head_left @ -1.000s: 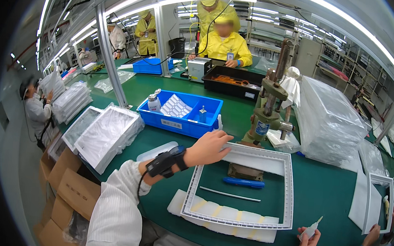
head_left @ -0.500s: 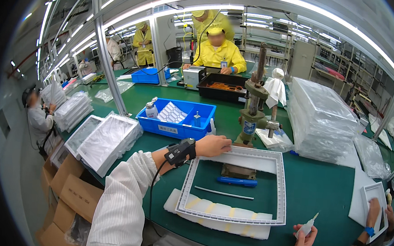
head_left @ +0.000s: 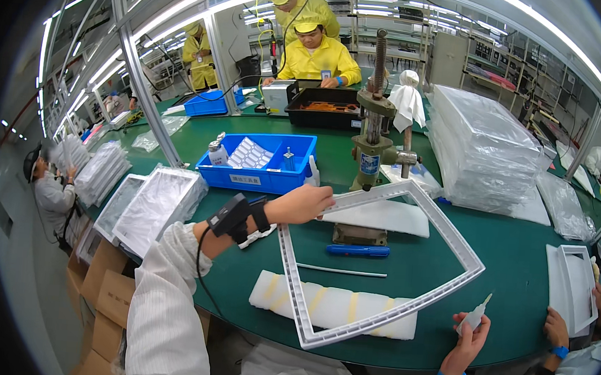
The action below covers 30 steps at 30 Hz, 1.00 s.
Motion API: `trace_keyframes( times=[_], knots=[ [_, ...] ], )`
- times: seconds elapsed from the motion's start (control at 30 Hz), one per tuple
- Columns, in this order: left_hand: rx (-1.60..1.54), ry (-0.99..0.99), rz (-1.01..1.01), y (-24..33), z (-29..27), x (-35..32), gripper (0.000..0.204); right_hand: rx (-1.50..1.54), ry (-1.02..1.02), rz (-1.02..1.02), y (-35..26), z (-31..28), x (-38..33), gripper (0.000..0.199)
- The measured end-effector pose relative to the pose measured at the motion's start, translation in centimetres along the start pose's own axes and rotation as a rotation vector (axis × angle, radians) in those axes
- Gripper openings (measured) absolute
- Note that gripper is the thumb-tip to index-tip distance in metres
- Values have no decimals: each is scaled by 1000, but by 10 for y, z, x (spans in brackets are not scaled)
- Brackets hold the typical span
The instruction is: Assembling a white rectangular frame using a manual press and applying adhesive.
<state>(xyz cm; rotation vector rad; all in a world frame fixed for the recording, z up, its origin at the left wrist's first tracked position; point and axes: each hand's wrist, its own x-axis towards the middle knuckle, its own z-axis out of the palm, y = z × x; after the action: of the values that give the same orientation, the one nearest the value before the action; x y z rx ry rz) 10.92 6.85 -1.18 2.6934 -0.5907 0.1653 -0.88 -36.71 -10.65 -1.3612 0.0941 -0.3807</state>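
My left hand grips the far left corner of a white rectangular frame, which is tilted and lifted off the green bench. In my right hand, at the near right, is a small squeeze bottle with a pointed nozzle facing up. Under the frame lies a white foam strip with yellow bands. A second white foam pad rests farther back on the metal base of a press. Through the frame's opening show a blue pen-like tool and a thin white rod.
The green hand press stands just behind the frame. A blue divided bin is at the back left, wrapped frames left of it. A tall wrapped stack stands back right. A co-worker's hand works on another frame at right.
My left hand has raised and turned the frame, which was lying flat on the foam strips; its right side has swung right. My right hand still holds the bottle. The whole view has shifted slightly.
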Motion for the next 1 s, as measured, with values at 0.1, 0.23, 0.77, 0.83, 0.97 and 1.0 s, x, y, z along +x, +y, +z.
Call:
trace_keyframes(
  times=[0.1, 0.23, 0.77, 0.83, 0.97, 1.0],
  knots=[
    [-286, -96, -295, 25, -11, -26, 28, 2, 12, 2, -1, -1, -1, 34],
    [-265, -79, -331, 37, -16, -56, 29, -17, 7, -5, -1, -2, -1, 34],
    [-196, -37, -561, 38, -24, -136, 28, -41, 21, -18, -1, -1, -3, 31],
    [-232, -84, -616, 47, -28, -139, 28, -45, 32, -11, -2, -2, -5, 32],
    [-169, -115, -575, 56, -25, -146, 27, -38, 14, -28, 1, -6, -6, 32],
    [-107, -111, -551, 57, -20, -148, 26, -36, 13, -32, 0, -5, -5, 31]
  ],
)
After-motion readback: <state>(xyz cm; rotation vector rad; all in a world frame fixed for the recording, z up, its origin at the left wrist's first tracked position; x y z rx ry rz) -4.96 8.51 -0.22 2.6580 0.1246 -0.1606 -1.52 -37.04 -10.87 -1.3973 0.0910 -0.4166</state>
